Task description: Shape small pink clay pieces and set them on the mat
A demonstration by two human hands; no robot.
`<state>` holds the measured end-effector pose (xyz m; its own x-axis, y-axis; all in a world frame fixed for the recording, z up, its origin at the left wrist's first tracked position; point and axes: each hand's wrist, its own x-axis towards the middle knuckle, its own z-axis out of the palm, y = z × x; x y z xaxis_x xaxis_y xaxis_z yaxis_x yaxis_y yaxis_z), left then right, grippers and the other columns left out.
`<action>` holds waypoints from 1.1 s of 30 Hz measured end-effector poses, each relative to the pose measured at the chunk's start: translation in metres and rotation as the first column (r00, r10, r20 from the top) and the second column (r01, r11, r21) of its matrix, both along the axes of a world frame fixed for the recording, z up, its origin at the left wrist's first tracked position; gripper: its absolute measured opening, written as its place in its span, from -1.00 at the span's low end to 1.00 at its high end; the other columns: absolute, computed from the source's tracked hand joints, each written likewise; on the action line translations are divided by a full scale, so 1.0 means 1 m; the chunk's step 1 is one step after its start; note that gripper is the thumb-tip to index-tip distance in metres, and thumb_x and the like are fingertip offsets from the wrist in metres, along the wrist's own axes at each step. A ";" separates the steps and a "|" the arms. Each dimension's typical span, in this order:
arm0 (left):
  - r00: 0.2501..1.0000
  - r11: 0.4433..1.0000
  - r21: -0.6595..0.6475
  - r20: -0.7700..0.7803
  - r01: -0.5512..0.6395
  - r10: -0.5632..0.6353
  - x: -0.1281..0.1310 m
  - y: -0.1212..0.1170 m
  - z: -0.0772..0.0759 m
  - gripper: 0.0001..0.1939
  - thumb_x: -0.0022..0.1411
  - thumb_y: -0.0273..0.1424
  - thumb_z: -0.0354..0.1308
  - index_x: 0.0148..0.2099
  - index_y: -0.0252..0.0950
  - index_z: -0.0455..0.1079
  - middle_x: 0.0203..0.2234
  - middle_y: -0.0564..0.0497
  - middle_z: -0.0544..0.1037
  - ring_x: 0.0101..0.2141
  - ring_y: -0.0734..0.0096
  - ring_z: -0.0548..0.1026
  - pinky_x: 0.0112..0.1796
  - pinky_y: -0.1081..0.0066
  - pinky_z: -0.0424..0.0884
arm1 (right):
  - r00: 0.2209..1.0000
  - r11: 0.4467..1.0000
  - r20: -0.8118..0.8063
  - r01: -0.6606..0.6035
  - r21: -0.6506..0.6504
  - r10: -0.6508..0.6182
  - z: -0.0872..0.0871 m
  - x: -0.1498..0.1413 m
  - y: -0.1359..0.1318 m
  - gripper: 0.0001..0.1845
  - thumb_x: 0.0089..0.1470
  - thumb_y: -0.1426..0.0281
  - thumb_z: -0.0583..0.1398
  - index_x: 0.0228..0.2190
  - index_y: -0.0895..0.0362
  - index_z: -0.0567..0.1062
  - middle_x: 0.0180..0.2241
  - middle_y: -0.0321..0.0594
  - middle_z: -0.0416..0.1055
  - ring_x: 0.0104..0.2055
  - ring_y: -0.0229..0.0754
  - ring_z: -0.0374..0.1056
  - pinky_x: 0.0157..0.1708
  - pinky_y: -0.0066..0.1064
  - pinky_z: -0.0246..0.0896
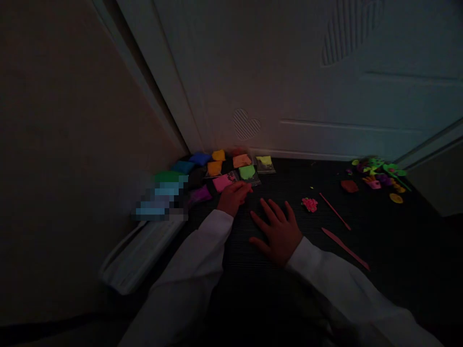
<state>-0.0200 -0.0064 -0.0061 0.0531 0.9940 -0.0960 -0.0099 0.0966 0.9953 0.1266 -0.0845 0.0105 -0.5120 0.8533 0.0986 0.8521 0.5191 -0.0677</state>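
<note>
Head: pink piece (251, 189) in left fingers (241, 189)

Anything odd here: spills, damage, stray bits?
One stray: a tiny pale scrap lies loose beyond the pink cluster, apart from the other pieces. Also, a pixelated patch hides whatever is behind it at left. No spill or damage visible, though it's dim.

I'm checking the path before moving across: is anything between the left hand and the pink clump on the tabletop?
Yes. The right hand, spread open, lies between the left hand and the pink clump. Nothing else visible stands in that line.
</note>
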 end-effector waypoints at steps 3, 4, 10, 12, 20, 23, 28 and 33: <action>1.000 1.000 -0.003 0.018 -0.011 0.011 0.001 -0.001 0.002 -0.77 -0.06 -0.24 0.01 -0.53 -0.34 0.24 -0.82 0.21 0.03 -0.76 0.71 0.01 -0.70 0.60 -0.04 | 0.999 0.999 -0.001 0.043 0.008 -0.043 0.001 0.001 0.000 -0.36 -0.10 -0.02 -0.18 -0.02 0.01 0.09 0.11 -0.17 -0.24 0.11 0.01 -0.33 -0.03 0.01 -0.58; 1.000 1.000 -0.004 0.027 -0.002 0.002 0.001 0.000 0.002 -0.77 -0.06 -0.24 0.01 -0.53 -0.33 0.23 -0.83 0.22 0.03 -0.76 0.71 0.01 -0.70 0.60 -0.04 | 0.999 0.999 -0.002 0.039 0.006 -0.039 0.001 0.001 0.000 -0.35 -0.10 -0.03 -0.18 -0.02 0.02 0.09 0.11 -0.16 -0.24 0.11 0.01 -0.34 -0.03 0.00 -0.58; 0.997 1.000 -0.005 0.072 0.027 -0.026 0.000 0.001 0.000 -0.77 -0.06 -0.25 0.01 -0.53 -0.33 0.22 -0.84 0.22 0.03 -0.77 0.70 0.00 -0.72 0.60 -0.07 | 1.000 1.000 -0.009 0.030 -0.004 -0.030 0.001 0.001 0.000 -0.34 -0.11 -0.04 -0.19 -0.02 0.01 0.08 0.11 -0.17 -0.24 0.10 -0.01 -0.32 -0.03 0.00 -0.58; 0.997 1.000 -0.002 0.078 0.028 -0.028 0.000 0.002 -0.001 -0.78 -0.06 -0.25 0.02 -0.53 -0.33 0.23 -0.84 0.22 0.03 -0.77 0.71 0.00 -0.72 0.60 -0.08 | 0.998 0.998 -0.009 0.069 0.008 -0.069 0.001 0.002 0.000 -0.34 -0.11 -0.04 -0.18 -0.02 0.03 0.10 0.11 -0.16 -0.25 0.10 0.01 -0.33 -0.03 0.00 -0.58; 0.999 1.000 0.001 0.045 0.010 -0.010 -0.001 0.002 -0.002 -0.75 -0.08 -0.22 0.02 -0.53 -0.34 0.23 -0.82 0.21 0.05 -0.77 0.70 0.02 -0.71 0.59 -0.05 | 0.999 0.998 -0.004 0.050 0.030 -0.050 0.002 0.000 0.000 -0.35 -0.14 -0.04 -0.12 -0.04 0.02 0.13 0.10 -0.18 -0.20 0.10 0.04 -0.32 -0.04 0.02 -0.56; 1.000 1.000 0.006 0.026 0.003 -0.004 0.000 0.001 -0.001 -0.75 -0.08 -0.22 0.02 -0.52 -0.34 0.24 -0.82 0.21 0.05 -0.76 0.70 0.03 -0.71 0.59 -0.04 | 0.997 0.997 -0.004 0.075 0.036 -0.075 0.002 -0.001 0.000 -0.34 -0.14 -0.03 -0.11 -0.03 0.04 0.12 0.10 -0.16 -0.20 0.09 0.06 -0.31 -0.04 0.03 -0.55; 0.998 1.000 0.006 0.065 0.004 -0.005 0.000 0.001 -0.001 -0.76 -0.07 -0.24 0.02 -0.53 -0.34 0.23 -0.82 0.21 0.03 -0.77 0.71 0.01 -0.72 0.60 -0.07 | 1.000 1.000 -0.024 0.016 0.012 -0.016 0.002 -0.001 -0.001 -0.35 -0.13 -0.04 -0.14 -0.04 0.01 0.12 0.10 -0.17 -0.20 0.10 0.02 -0.31 -0.03 0.00 -0.55; 0.996 1.000 -0.004 0.085 0.029 -0.028 0.000 0.001 0.000 -0.76 -0.08 -0.24 0.03 -0.53 -0.34 0.23 -0.83 0.21 0.03 -0.77 0.71 0.01 -0.72 0.60 -0.08 | 0.999 0.999 -0.027 0.046 0.024 -0.046 0.002 -0.002 0.000 -0.36 -0.11 -0.03 -0.14 -0.04 0.04 0.13 0.10 -0.16 -0.20 0.10 0.03 -0.31 -0.03 0.02 -0.57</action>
<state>-0.0200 -0.0051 -0.0062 0.0897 0.9914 -0.0954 -0.0911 0.1036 0.9904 0.1248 -0.0844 0.0126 -0.4692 0.8730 0.1332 0.8731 0.4812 -0.0784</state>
